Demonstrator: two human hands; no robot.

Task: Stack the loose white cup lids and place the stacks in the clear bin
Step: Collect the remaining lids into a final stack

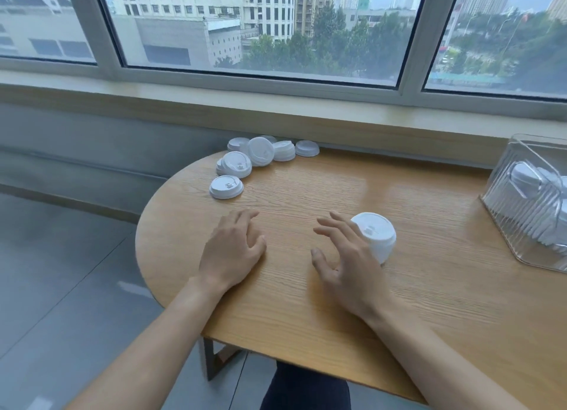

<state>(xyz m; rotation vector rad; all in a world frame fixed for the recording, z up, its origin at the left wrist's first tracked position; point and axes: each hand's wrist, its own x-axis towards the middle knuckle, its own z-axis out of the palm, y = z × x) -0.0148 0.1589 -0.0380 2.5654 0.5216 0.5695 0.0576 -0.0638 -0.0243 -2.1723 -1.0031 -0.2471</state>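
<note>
Head view: right hand point(346, 256), fingers spread, beside a finished stack point(376, 237), holding nothing. Left hand point(233, 250) lies flat, empty. Next, I judge: grip the stack, carry it to the bin point(503, 176).

Your left hand point(233, 250) lies flat on the table point(429, 287), your right hand point(346, 256) hovers open touching a lid stack point(377, 234). Loose lids point(245, 161) sit beyond your left hand, clear bin point(530, 204) far right.

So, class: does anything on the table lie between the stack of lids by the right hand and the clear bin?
Nothing visible does. The stack of lids stands beside the right hand, and only bare table lies between it and the clear bin at the right edge.
</note>
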